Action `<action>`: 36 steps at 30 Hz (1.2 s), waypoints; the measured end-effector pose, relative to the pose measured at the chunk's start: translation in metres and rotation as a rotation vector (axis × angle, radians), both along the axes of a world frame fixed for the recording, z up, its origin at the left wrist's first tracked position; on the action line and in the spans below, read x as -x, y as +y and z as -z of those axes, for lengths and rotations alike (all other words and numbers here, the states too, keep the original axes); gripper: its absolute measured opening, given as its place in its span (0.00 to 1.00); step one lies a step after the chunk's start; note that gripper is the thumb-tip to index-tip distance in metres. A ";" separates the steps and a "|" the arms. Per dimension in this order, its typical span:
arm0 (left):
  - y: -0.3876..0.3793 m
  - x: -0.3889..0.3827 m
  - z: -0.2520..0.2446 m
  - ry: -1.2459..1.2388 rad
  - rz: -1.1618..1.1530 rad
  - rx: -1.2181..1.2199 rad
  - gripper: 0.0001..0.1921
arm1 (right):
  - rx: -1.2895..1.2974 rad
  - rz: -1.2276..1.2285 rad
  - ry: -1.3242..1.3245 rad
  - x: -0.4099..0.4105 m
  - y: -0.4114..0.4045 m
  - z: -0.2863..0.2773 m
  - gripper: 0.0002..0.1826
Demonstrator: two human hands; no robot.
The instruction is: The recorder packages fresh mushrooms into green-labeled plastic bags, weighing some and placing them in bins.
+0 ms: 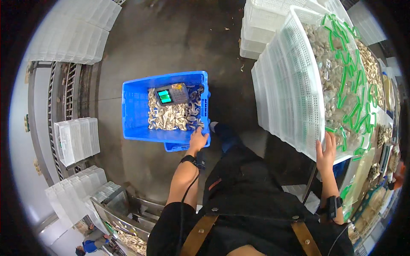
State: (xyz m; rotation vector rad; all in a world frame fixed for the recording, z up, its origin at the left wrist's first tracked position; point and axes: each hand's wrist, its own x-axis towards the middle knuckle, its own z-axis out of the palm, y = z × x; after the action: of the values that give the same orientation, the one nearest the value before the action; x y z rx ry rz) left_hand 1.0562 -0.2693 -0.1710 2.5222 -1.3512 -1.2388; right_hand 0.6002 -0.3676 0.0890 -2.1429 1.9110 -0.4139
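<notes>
A blue plastic crate (134, 108) stands before me on top of another blue crate (174, 147). Loose pale mushrooms (173, 118) cover part of its bottom, and a digital scale (173, 93) with a lit green display lies among them. My left hand (198, 140) grips the crate's near right corner, fingers over the rim. On my right is a stack of white perforated plastic baskets (288, 86). The top basket is full of clear bags of mushrooms (333, 86) with green strips (349, 70). My right hand (326, 153) holds its near rim, thumb outside and fingers inside.
White crates (77, 137) stand at left beside metal racks (69, 91); more are stacked at far left (73, 35) and top right (259, 32). A steel-sided bin (128, 236) holds mushrooms at lower left, near another person (91, 245). Mushrooms cover a worktable (371, 67) at right.
</notes>
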 end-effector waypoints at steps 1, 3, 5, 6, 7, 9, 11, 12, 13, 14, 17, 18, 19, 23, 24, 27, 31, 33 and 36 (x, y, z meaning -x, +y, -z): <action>0.004 -0.004 0.002 0.080 -0.057 0.001 0.33 | 0.011 -0.012 0.004 0.001 -0.001 0.001 0.20; 0.015 -0.013 0.006 0.114 -0.061 0.000 0.34 | 0.009 -0.009 0.000 0.002 -0.001 0.002 0.20; 0.019 -0.017 0.012 0.161 -0.052 -0.022 0.35 | 0.006 -0.002 -0.015 0.002 -0.002 -0.002 0.20; 0.017 -0.012 0.011 0.122 -0.032 -0.015 0.35 | -0.014 0.045 -0.017 0.005 -0.002 -0.001 0.18; 0.011 -0.007 0.009 0.134 0.000 -0.008 0.35 | -0.004 0.077 -0.006 0.009 -0.002 0.001 0.18; -0.010 -0.002 -0.001 0.049 0.035 0.053 0.33 | 0.103 0.075 -0.044 0.019 0.000 0.009 0.17; -0.057 0.000 -0.015 0.027 0.057 0.195 0.31 | 0.195 0.037 -0.157 0.021 0.003 0.007 0.17; -0.098 0.019 -0.040 0.057 0.087 0.203 0.30 | 0.285 0.063 -0.178 0.030 0.006 0.003 0.17; -0.129 0.006 -0.037 0.029 0.104 0.370 0.29 | 0.384 0.059 -0.247 0.030 0.004 -0.002 0.18; -0.173 0.020 -0.050 0.156 0.033 0.427 0.27 | 0.503 0.175 -0.180 0.046 0.006 -0.002 0.19; -0.311 0.065 -0.106 0.339 0.073 0.589 0.23 | 0.676 0.773 -0.410 0.114 0.016 0.008 0.22; -0.353 0.083 -0.118 0.503 -0.015 0.506 0.24 | 0.657 0.930 -0.410 0.140 0.019 0.011 0.22; -0.392 0.114 -0.132 0.525 0.019 0.511 0.24 | 0.610 1.052 -0.399 0.172 0.032 0.028 0.24; -0.519 0.206 -0.160 0.930 -0.112 0.383 0.27 | 0.038 1.201 -1.419 0.211 0.077 0.139 0.29; -0.543 0.219 -0.157 0.948 -0.140 0.317 0.27 | -0.044 1.163 -1.530 0.195 0.074 0.145 0.29; -0.614 0.182 -0.115 1.326 -0.103 0.135 0.25 | -0.211 1.153 -1.624 0.159 0.036 0.140 0.29; -0.621 0.231 -0.088 1.335 -0.036 -0.058 0.27 | -0.216 1.334 -1.531 0.158 0.057 0.091 0.28; -0.621 0.241 -0.101 1.229 0.004 -0.146 0.27 | -0.202 1.413 -1.488 0.152 0.071 0.070 0.28; -0.614 0.241 -0.128 1.076 0.074 -0.262 0.28 | -0.184 1.488 -1.439 0.145 0.077 0.054 0.28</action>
State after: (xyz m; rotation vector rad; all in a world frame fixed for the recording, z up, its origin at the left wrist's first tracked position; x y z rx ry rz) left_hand 0.8153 -0.8830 -0.0433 1.3776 -0.9990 -2.3577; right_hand 0.4549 -0.2904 0.0350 0.3146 1.8132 -1.3383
